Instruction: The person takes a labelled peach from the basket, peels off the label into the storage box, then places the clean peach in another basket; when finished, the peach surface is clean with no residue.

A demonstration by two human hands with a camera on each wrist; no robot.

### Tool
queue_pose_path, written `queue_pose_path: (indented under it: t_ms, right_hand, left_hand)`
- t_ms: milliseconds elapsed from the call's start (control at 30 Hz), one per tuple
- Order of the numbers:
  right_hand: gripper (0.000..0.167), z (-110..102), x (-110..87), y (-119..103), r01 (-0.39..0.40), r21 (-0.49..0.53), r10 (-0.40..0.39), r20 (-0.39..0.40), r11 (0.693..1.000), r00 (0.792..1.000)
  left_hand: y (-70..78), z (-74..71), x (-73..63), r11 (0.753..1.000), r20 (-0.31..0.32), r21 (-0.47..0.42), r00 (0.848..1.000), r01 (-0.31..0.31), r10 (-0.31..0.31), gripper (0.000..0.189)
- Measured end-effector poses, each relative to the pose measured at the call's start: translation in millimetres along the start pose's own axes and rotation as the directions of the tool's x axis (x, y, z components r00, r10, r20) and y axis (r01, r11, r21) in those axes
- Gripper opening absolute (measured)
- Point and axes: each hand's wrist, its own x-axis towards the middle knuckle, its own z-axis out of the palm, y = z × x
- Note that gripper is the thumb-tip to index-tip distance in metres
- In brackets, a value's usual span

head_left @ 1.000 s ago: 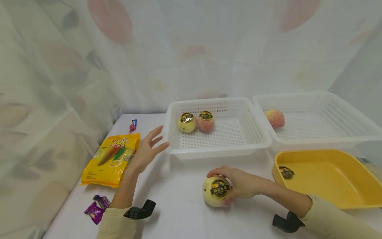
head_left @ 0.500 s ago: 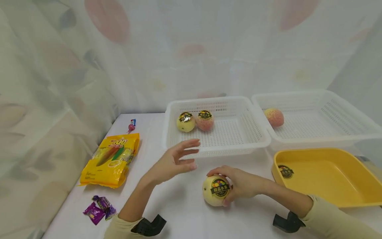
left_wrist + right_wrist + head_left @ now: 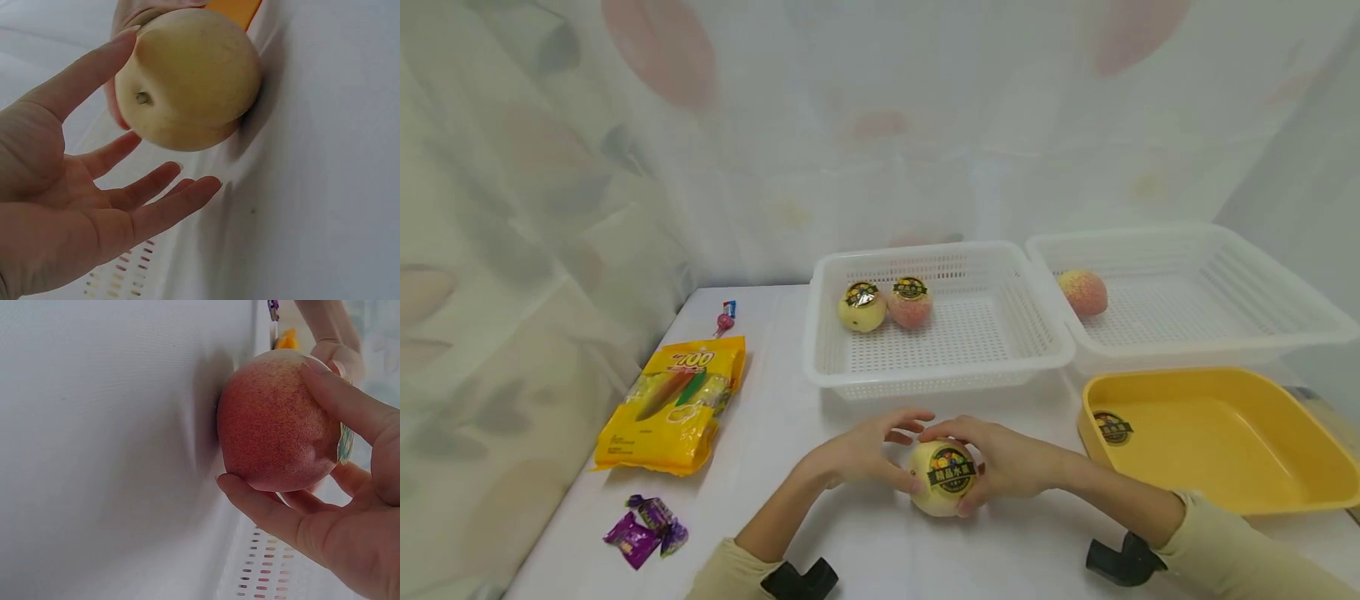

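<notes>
A peach (image 3: 942, 478) with a black label sits on the white table, pale yellow on one side and red on the other. My right hand (image 3: 1011, 458) grips it, thumb and fingers around its right side; the right wrist view shows the red side of the peach (image 3: 278, 422) between them. From the left comes my left hand (image 3: 868, 454), its thumb tip at the peach's edge. In the left wrist view the other fingers of the left hand (image 3: 94, 169) are spread loosely beneath the peach, near its stem end (image 3: 142, 98).
Behind the hands stands a white basket (image 3: 940, 375) holding a yellow peach (image 3: 862, 308) and a red peach (image 3: 911, 304). Another white basket (image 3: 1195, 292) holds one peach (image 3: 1084, 293). A yellow tray (image 3: 1217, 442) is at right; a candy bag (image 3: 670, 408), lollipop (image 3: 725, 321) and purple candies (image 3: 643, 533) lie left.
My left hand has moved right and toward me, from beside the candy bag to the held peach. The right hand has stayed in place, still gripping the peach.
</notes>
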Motion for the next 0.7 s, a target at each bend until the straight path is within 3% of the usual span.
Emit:
queue_pose_path:
  t_ms: [267, 467, 600, 700]
  right_hand:
    - [0.078, 1, -1.2, 1, 0.006, 0.001, -0.006, -0.012, 1.000, 1.000]
    - [0.080, -4, -8.8, 1, -0.088, 0.073, 0.089, -0.014, 0.994, 0.996]
    - [0.067, -11, -16.2, 3, -0.137, 0.077, 0.146, -0.120, 0.988, 0.982]
    - [0.055, -14, -20.6, 5, -0.189, 0.208, 0.232, -0.205, 0.960, 0.951]
  left_hand:
    - [0.1, 7.9, 2.4, 1.000, 0.016, -0.026, 1.000, 0.013, -0.013, 0.078]
    - [1.0, 9.0, 2.2, 0.999, 0.005, -0.041, 1.000, 0.018, -0.018, 0.076]
    - [1.3, 8.6, 2.8, 1.000, 0.009, -0.013, 1.000, 0.005, -0.005, 0.073]
    - [2.1, 8.2, 3.3, 1.000, 0.013, 0.006, 1.000, -0.011, 0.011, 0.069]
